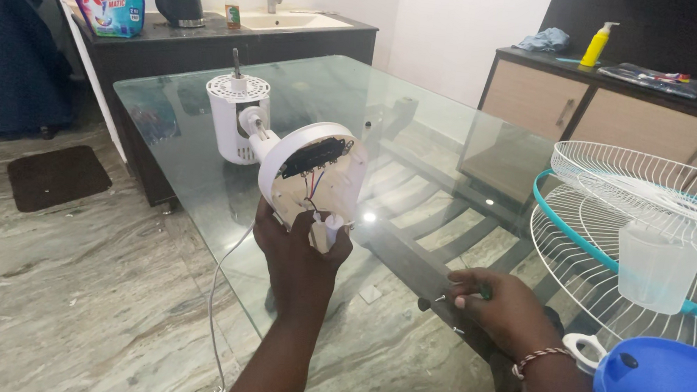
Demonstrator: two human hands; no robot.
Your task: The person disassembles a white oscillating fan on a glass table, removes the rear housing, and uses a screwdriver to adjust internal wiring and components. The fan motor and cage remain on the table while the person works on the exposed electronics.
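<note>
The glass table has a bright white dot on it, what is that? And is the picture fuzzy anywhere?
Head view: the dot is glare from a light, reflected on the glass table beside the white fan base in the left hand. Head view: the middle is sharp; the edges look stretched, and the right hand is slightly soft.

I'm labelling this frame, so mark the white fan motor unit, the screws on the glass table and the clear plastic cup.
white fan motor unit (235,121), head view, on the side of its cylindrical housing.
screws (441,298), head view, on the one by the right hand's fingertips.
clear plastic cup (657,268), head view, on its front wall.
</note>
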